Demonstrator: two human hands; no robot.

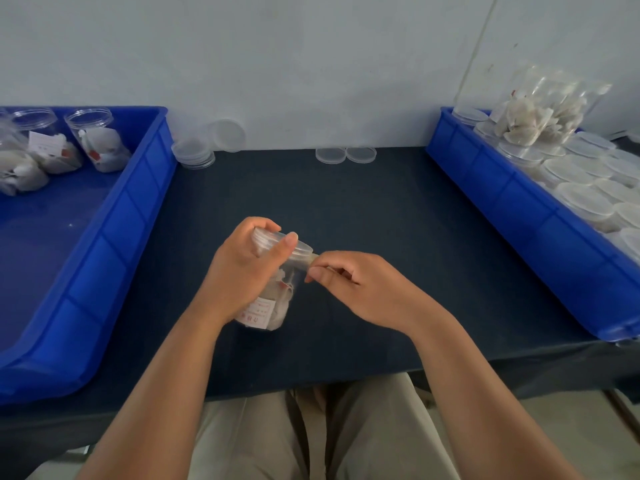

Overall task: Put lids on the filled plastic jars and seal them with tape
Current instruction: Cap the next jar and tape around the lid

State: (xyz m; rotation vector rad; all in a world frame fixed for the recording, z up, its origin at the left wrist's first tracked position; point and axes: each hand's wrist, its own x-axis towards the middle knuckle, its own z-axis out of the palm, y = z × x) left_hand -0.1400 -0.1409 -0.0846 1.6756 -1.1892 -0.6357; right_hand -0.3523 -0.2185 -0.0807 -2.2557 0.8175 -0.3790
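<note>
worktop (381, 220): dark blue cover | left: left blue tray (138, 216) | right: right blue tray (519, 216) | far left-centre: stack of clear lids (193, 154), leaning lid (227, 135) against wall | far centre: pair of clear lids (330, 155) side by side

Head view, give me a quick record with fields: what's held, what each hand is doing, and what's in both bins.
held: filled jar, tilted, lid on top
left: left hand grips the jar, thumb on the lid
right: right hand fingers pinch what looks like a tape strip at the lid's edge
far left: left bin holds open filled jars
far right: right bin holds lidded jars
</note>
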